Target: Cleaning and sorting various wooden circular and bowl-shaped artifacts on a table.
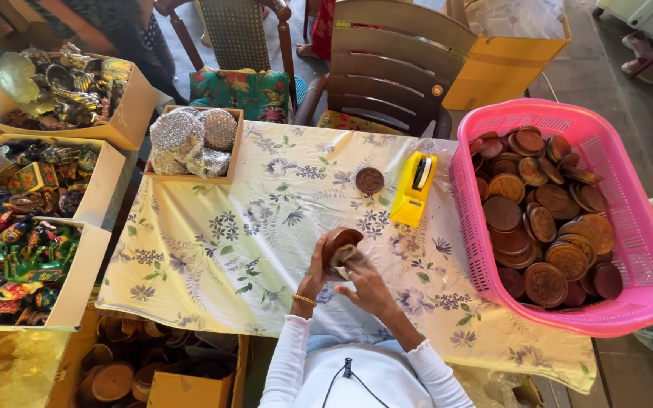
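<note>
Both my hands are raised over the near middle of a table covered with a pale floral cloth (213, 249). My left hand (315, 276) grips a round brown wooden disc (338, 242) from below. My right hand (364, 283) also holds that disc, fingers on its near face along with something pale that I cannot make out. A single dark carved disc (369, 180) lies flat on the cloth beyond my hands. A yellow tape dispenser (414, 188) stands just right of it.
A pink plastic basket (644, 249) holding several brown carved discs fills the right side. At the back left sits a wooden tray (190, 178) of silvery round items. Cardboard boxes of painted and metal trinkets (107, 128) line the left. A brown chair (394, 68) stands behind the table.
</note>
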